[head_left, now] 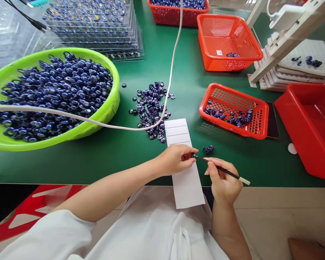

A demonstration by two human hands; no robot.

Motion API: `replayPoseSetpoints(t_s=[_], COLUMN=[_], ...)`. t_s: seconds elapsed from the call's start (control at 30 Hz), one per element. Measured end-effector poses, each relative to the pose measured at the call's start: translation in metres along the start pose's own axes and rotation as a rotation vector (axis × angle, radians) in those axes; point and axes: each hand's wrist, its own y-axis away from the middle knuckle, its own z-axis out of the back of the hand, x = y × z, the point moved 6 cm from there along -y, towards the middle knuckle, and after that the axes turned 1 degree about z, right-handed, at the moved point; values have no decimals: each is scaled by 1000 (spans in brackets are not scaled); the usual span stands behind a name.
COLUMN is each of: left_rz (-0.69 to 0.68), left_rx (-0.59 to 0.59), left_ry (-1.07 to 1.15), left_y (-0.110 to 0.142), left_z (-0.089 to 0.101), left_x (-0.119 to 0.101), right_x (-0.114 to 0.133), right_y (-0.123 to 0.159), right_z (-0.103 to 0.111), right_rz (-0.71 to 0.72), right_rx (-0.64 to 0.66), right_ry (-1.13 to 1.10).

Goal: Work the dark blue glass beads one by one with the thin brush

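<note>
My left hand (pixel 176 159) pinches a small shiny dark piece (pixel 193 155) between thumb and fingertips, above a white paper strip (pixel 189 187) with ruled lines. In my right hand (pixel 224 178) is a thin paintbrush (pixel 227 171), dark with a pale handle end, held like a pen. Its tip meets or nearly meets the small piece; contact is too fine to tell. Just beyond my right hand lies a short row of dark pieces (pixel 208 149). A loose pile of similar glossy blue-purple pieces (pixel 151 108) is spread past the paper's far end.
A green basket (pixel 115 94) heaped with dark looped pieces stands left. Red baskets (pixel 264 119) (pixel 230 66) and a large red bin (pixel 298 126) are at the right. Stacked clear trays (pixel 139 47) stand behind. A white cable (pixel 174 54) crosses the green table (pixel 141 155).
</note>
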Motion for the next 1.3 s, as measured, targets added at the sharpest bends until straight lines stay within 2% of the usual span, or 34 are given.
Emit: replayPoseSetpoints(t_s=[0.63,0.9,1.03,1.2,1.3], left_rz=[8,-3,8,23,44], left_rx=[18,20,32,17,3], left_ry=[-52,-43,-42,-10,14], left_y=[0,0,0,-1,-2], left_z=[1,0,0,2,3], left_x=[-2,-3,-3,-3,-2], right_x=[-3,-2,-4,2,5], right_y=[0,-1,-1,0,1], right_z=[0,0,-1,-5,-7], right_rz=[24,49,67,198,245], right_rx=[15,68,136,286,325], right_ry=[82,89,21,-43,-56])
